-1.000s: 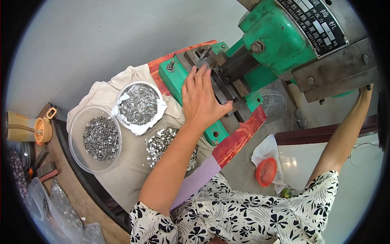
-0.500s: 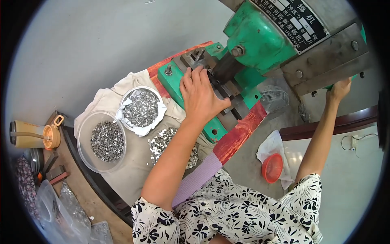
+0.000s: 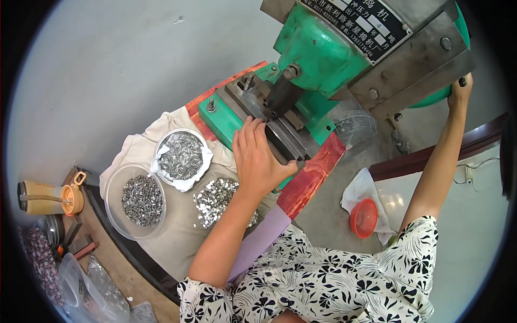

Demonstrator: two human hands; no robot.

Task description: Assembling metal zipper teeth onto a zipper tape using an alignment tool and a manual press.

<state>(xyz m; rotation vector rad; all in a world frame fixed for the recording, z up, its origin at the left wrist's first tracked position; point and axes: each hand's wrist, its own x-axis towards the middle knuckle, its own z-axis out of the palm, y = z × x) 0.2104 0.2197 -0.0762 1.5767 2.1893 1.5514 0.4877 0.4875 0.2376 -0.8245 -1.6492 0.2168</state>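
Note:
A green hand press (image 3: 318, 51) with a dark round ram (image 3: 284, 97) stands on a red-patterned board. Below the ram lies a dark metal die block (image 3: 285, 137), bolted to the green base (image 3: 221, 116). My left hand (image 3: 257, 161) rests at the block's near side, fingers stretched out and thumb spread along the edge; whether a small part sits under the fingertips is hidden. At the far right my right hand (image 3: 460, 91) is closed round the rim of the green handwheel (image 3: 439, 98), partly behind the press head.
On the beige cloth (image 3: 177, 245) stand a clear tub of small metal pieces (image 3: 141, 199), a lined bowl of shiny slivers (image 3: 183, 156) and a heap of flat chips (image 3: 215, 199). An orange-lidded bottle (image 3: 51, 198) is at left. A red basin (image 3: 364, 218) sits lower right.
My left hand has drawn back from beside the ram to the die block's near edge. My right hand has moved up with the wheel. The view has shifted, and the ram's lower end now shows.

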